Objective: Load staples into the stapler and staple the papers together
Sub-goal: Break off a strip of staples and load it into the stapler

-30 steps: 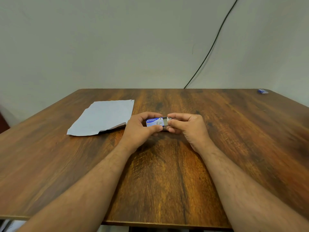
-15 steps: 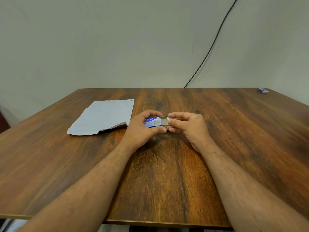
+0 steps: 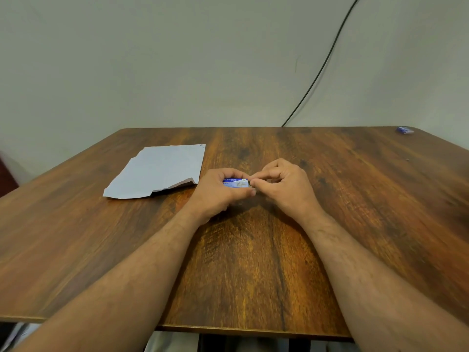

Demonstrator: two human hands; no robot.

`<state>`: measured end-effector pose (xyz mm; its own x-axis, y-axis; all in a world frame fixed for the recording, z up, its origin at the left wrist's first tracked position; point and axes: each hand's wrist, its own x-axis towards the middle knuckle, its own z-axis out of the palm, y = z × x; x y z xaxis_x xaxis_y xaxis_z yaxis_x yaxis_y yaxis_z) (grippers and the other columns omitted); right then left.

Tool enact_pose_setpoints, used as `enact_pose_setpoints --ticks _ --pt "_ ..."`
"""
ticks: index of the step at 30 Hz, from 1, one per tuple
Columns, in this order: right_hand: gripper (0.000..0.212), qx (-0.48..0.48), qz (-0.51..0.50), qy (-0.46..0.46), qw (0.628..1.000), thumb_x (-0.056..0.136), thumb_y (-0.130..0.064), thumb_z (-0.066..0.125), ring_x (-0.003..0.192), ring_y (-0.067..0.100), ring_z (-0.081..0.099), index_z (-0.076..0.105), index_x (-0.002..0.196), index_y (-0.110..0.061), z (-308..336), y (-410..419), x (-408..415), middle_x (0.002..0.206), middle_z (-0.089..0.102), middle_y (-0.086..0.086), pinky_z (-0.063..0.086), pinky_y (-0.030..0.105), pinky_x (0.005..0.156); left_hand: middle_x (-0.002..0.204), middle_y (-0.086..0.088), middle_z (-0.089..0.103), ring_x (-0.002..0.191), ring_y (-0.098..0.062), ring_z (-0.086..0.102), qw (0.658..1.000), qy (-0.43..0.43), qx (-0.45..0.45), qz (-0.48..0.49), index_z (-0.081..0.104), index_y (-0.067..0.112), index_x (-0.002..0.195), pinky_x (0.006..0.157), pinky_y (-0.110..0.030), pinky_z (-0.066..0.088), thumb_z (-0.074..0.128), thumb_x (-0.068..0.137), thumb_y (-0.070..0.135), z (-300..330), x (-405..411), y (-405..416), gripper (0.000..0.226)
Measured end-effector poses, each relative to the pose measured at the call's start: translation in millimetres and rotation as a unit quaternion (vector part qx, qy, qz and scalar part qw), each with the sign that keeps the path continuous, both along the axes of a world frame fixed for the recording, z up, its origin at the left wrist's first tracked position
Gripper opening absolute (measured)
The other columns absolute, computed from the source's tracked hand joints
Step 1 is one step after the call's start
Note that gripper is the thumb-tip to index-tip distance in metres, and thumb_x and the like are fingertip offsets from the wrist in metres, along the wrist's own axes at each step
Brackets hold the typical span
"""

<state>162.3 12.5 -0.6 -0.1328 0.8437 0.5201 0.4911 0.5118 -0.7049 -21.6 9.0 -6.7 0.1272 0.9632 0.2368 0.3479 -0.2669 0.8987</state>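
A small blue and white staple box point(image 3: 235, 183) is held just above the wooden table point(image 3: 253, 262) at its middle. My left hand point(image 3: 218, 193) grips the box from the left, thumb below and fingers over its far side. My right hand point(image 3: 284, 185) pinches at the box's right end with thumb and forefinger; what sits between those fingertips is too small to make out. A stack of white papers point(image 3: 158, 171) lies flat to the left, its near right corner curled up. No stapler is visible.
A small blue object point(image 3: 405, 129) lies at the table's far right corner. A black cable point(image 3: 322, 67) runs down the wall behind the table. The table's near edge is just under my forearms.
The grey inner tray that stuck out of the box's right end is no longer showing. My right fingertips have closed in on that end. The left hand has held the box still.
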Motion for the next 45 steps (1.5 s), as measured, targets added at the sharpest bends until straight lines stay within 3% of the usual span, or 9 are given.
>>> enact_pose_setpoints --ticks 4,8,12,19,24,35,38,42,45 --pt "0.013 -0.030 -0.006 0.048 0.998 0.083 -0.022 0.079 0.076 0.002 0.060 0.081 0.096 -0.026 1.4 -0.1 -0.7 0.094 0.069 -0.009 0.045 0.015 0.069 0.098 -0.002 0.070 0.053 0.000 0.060 1.000 -0.025 -0.005 -0.007 0.074 0.018 0.105 0.047 -0.014 0.044 0.082 0.083 0.023 0.2 -1.9 -0.6 0.024" --pt "0.021 -0.122 0.038 0.153 0.980 0.087 -0.014 0.076 0.055 0.007 0.063 0.076 0.108 -0.013 4.7 -2.0 0.5 0.084 0.072 0.001 0.051 0.025 0.046 0.108 -0.005 0.069 0.065 -0.005 0.061 0.998 -0.059 0.000 -0.020 0.074 0.018 0.104 0.048 -0.020 0.045 0.082 0.081 0.016 0.5 -4.1 -0.8 0.025" --pt "0.023 -0.203 0.091 0.209 0.952 0.088 -0.005 0.073 0.068 0.020 0.074 0.073 0.112 -0.005 6.8 -4.9 -1.6 0.094 0.075 0.016 0.061 0.023 0.057 0.112 -0.003 0.068 0.081 -0.012 0.063 0.997 -0.067 -0.001 -0.030 0.074 0.019 0.103 0.050 -0.019 0.048 0.083 0.080 0.012 1.1 -5.1 -2.0 0.026" --pt "0.015 -0.218 0.069 0.257 0.939 0.086 0.002 0.072 0.065 0.022 0.073 0.076 0.093 -0.011 6.7 -0.2 0.0 0.090 0.076 0.017 0.061 0.022 0.059 0.105 -0.002 0.071 0.065 -0.003 0.061 0.997 -0.074 -0.005 -0.035 0.076 0.017 0.108 0.050 -0.019 0.049 0.082 0.080 0.009 0.6 -4.6 -1.1 0.030" --pt "0.013 -0.210 0.030 0.234 0.949 0.086 -0.003 0.074 0.068 0.024 0.074 0.077 0.093 -0.014 6.6 2.5 4.0 0.091 0.077 0.014 0.062 0.032 0.068 0.106 -0.004 0.070 0.059 -0.002 0.060 0.996 -0.083 -0.014 -0.029 0.076 0.018 0.107 0.050 -0.019 0.049 0.082 0.080 0.007 0.5 -4.8 -1.0 0.030" --pt "0.031 -0.118 0.024 0.167 0.979 0.081 0.009 0.058 0.060 0.027 0.075 0.071 0.088 -0.019 3.9 -4.6 1.0 0.089 0.071 0.006 0.063 0.041 0.062 0.105 -0.005 0.069 0.058 -0.007 0.060 0.996 -0.085 -0.018 -0.034 0.073 0.014 0.108 0.051 -0.021 0.050 0.078 0.083 0.005 -0.2 -6.2 0.5 0.027" --pt "0.029 -0.101 0.033 0.131 0.986 0.083 0.005 0.058 0.060 0.024 0.074 0.073 0.087 -0.020 3.3 -6.6 0.5 0.088 0.072 0.007 0.060 0.035 0.056 0.100 -0.005 0.068 0.056 -0.007 0.058 0.995 -0.089 -0.019 -0.040 0.072 0.013 0.107 0.050 -0.020 0.050 0.078 0.083 0.002 -0.2 -6.7 -0.3 0.027" --pt "0.035 0.018 0.013 0.002 1.000 0.078 -0.009 0.056 0.083 0.016 0.064 0.077 0.081 -0.037 0.3 -5.7 -0.3 0.104 0.061 -0.005 0.057 0.033 0.068 0.095 -0.004 0.069 0.054 -0.006 0.057 0.995 -0.087 -0.024 -0.029 0.073 0.015 0.103 0.049 -0.020 0.050 0.077 0.083 0.002 1.7 -4.8 -1.9 0.024" --pt "0.038 0.036 0.017 -0.031 0.999 0.079 -0.008 0.054 0.097 0.009 0.057 0.082 0.088 -0.032 0.3 -6.9 1.2 0.103 0.059 -0.005 0.048 0.021 0.079 0.094 -0.003 0.069 0.054 -0.007 0.058 0.996 -0.088 -0.024 -0.025 0.074 0.015 0.103 0.049 -0.020 0.050 0.078 0.083 0.003 1.6 -4.6 -2.1 0.023"
